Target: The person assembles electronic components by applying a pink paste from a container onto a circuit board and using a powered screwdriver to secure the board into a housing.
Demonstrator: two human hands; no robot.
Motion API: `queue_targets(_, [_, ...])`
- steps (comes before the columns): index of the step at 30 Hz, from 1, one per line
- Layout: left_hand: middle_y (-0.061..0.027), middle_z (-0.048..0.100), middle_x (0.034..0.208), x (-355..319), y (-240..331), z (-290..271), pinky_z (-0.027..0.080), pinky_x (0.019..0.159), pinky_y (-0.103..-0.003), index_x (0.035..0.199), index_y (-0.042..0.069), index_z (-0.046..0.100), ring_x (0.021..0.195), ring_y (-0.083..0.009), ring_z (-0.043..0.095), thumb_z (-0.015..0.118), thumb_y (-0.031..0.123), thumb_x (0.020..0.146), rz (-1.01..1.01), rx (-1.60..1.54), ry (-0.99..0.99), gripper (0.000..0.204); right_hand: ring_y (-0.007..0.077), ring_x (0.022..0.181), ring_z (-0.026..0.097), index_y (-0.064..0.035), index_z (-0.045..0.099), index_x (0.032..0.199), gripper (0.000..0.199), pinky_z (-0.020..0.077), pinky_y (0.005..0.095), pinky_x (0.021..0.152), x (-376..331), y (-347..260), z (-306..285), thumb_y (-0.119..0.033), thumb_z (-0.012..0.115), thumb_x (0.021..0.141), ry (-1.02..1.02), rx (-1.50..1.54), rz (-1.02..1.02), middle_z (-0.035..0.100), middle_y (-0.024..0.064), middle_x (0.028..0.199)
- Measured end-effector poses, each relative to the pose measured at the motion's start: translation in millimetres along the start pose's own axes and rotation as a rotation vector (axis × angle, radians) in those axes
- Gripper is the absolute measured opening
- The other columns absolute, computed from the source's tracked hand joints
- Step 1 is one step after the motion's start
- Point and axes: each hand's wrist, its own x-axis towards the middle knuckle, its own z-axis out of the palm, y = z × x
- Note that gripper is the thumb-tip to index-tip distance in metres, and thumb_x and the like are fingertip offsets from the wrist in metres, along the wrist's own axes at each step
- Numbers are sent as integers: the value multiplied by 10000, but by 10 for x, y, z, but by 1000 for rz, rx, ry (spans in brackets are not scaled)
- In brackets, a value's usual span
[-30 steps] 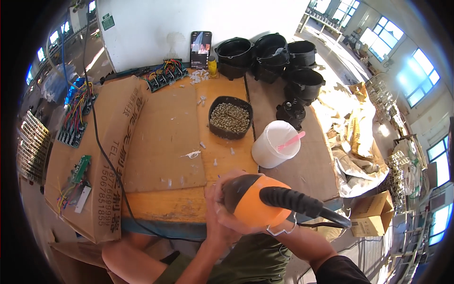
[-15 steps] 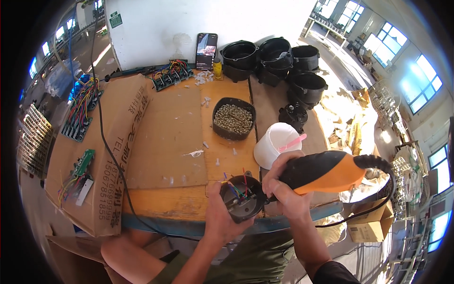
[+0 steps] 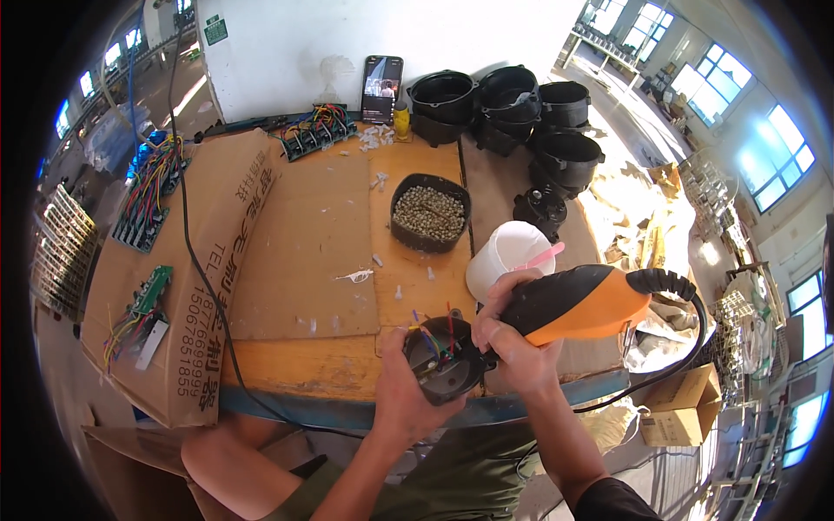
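Note:
At the table's near edge my left hand [image 3: 405, 398] is wrapped round a round black plastic housing [image 3: 457, 380]. Red, blue and green wires [image 3: 441, 346] and part of a small board show inside it. My right hand [image 3: 524, 349] grips an orange and black corded electric screwdriver [image 3: 580, 300], its nose pointing left at the housing's right side. Fingers hide the tip, so I cannot tell whether it touches a screw. Just beyond, a white tub [image 3: 497, 265] has a pink handle [image 3: 546, 254] sticking out. Farther off sits a black bowl of small metal screws or beads [image 3: 428, 214].
Several empty black housings [image 3: 443, 100] stand at the back right, beside a propped phone [image 3: 380, 91] and a yellow bottle [image 3: 401, 122]. Wired circuit boards [image 3: 317, 135] lie behind and on a cardboard box [image 3: 217, 260] at left. A black cable [image 3: 187, 234] crosses that box.
The screwdriver and my right hand have shifted slightly left and up. My left hand still holds the housing, almost in the same place.

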Motion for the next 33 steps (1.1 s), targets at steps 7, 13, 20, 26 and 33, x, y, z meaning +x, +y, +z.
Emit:
queue_targets(7, [-206, 480, 1203, -28, 2, 12, 467, 922, -399, 1357, -7, 296, 1075, -338, 545, 911, 190, 561, -3, 16, -4, 1025, 96, 795, 581, -4, 543, 1058, 355, 501, 255, 732, -34, -36, 75, 95, 678, 745, -59, -67, 76, 581, 26, 876])
queue_targets(13, [-206, 492, 1222, -13, 0, 24, 458, 956, -402, 1381, -15, 288, 1113, -338, 542, 911, 186, 560, 10, 6, -16, 1050, 83, 785, 579, -5, 559, 1116, 353, 495, 241, 715, 15, -114, 89, 92, 646, 787, -93, -47, 82, 585, 15, 889])
queue_targets(20, [-205, 550, 1218, -165, 512, -324, 463, 982, -375, 1365, -19, 376, 1118, -320, 581, 918, 160, 589, 234, -48, 26, 963, 152, 573, 615, -34, 620, 896, 259, 530, 290, 595, -417, -656, 112, -48, 773, 687, -222, -30, -468, 633, 58, 668])
queue_targets(26, [-237, 564, 1281, -388, 601, -764, 487, 1004, -416, 1346, -17, 434, 1182, -327, 596, 866, 63, 693, 412, 43, 123, 787, 182, 585, 670, -32, 600, 949, 312, 587, 325, 569, -744, -1134, 481, 38, 758, 689, -703, 155, -828, 682, 76, 708])
queue_targets(33, [-199, 533, 1312, -1216, 571, -1637, 492, 983, -408, 1324, 11, 429, 1150, -297, 591, 792, 89, 779, 296, 18, 359, 660, 168, 636, 513, -27, 485, 1057, 477, 402, 266, 528, -925, -785, 231, -455, 566, 865, 189, 297, -835, 536, 93, 750])
